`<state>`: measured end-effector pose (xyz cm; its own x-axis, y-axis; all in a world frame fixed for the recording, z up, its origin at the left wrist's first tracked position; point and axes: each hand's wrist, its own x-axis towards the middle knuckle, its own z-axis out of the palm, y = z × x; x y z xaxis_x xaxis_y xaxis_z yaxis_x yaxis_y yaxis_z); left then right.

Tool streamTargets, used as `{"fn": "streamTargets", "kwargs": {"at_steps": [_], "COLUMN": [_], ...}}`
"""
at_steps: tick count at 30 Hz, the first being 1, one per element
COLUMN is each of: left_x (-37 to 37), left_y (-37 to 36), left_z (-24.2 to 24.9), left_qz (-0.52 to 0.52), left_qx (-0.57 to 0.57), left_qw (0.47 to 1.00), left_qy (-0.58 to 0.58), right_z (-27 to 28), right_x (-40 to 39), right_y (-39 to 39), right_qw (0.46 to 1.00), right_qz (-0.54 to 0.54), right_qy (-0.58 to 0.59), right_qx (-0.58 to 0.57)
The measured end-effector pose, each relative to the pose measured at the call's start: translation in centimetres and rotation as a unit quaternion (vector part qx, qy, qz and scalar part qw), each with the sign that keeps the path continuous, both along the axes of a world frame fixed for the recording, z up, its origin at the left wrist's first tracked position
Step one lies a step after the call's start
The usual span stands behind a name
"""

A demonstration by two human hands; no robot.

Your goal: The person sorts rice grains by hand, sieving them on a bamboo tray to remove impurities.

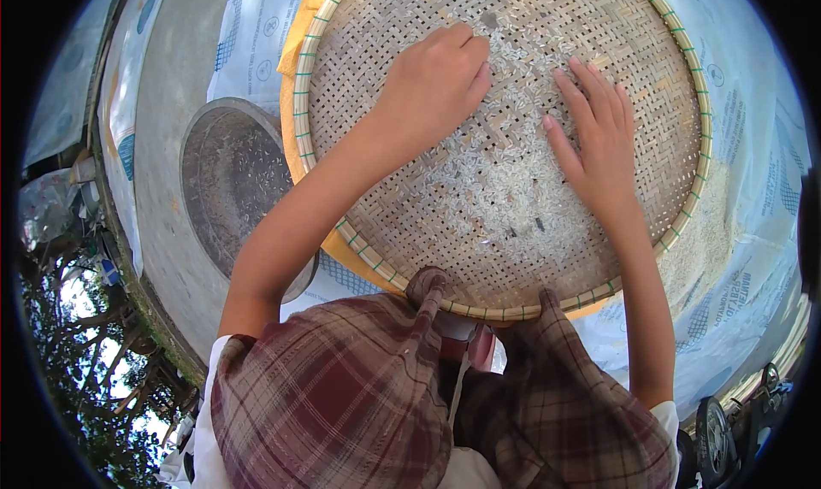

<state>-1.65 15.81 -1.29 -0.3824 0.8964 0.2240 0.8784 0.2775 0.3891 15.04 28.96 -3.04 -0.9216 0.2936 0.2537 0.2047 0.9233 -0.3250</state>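
Observation:
A round woven bamboo tray (650,130) with a rim bound in green fills the upper middle. White rice grains (522,190) lie scattered over its weave, thickest toward the near side, with a few dark specks among them. My left hand (440,83) is over the tray's upper middle, its fingers curled closed; whatever they may pinch is hidden. To its right, my right hand (599,134) rests on the tray beside the grains, palm down and fingers stretched out.
A grey basin (227,177) with some grains inside stands left of the tray. Orange cloth or plastic (295,87) shows under the rim. Printed white-blue sacks (718,318) cover the ground, with pale grain (705,232) at right. My plaid-covered knees (333,395) are against the near rim.

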Motion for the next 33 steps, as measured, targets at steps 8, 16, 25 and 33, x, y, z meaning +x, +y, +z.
{"fn": "streamTargets", "kwargs": {"at_steps": [8, 16, 25, 33], "left_x": [-0.3, -1.3, -1.0, -1.1], "left_y": [-0.2, -0.1, 0.3, 0.9], "left_z": [1.2, 0.7, -0.5, -0.5], "left_qz": [0.115, 0.031, -0.106, -0.145], "left_qx": [0.026, 0.026, 0.039, 0.033], "left_qw": [0.904, 0.862, 0.989, 0.989], "left_qy": [-0.412, -0.505, -0.094, -0.009], "right_z": [0.1, 0.0, -0.1, -0.2], "right_x": [0.0, 0.0, 0.0, 0.0], "right_y": [-0.1, -0.1, 0.0, 0.0], "right_qw": [1.000, 1.000, 1.000, 1.000], "right_qz": [-0.007, -0.003, 0.000, 0.000], "right_qy": [-0.007, -0.002, 0.003, 0.009], "right_qx": [-0.007, 0.002, 0.006, 0.006]}}
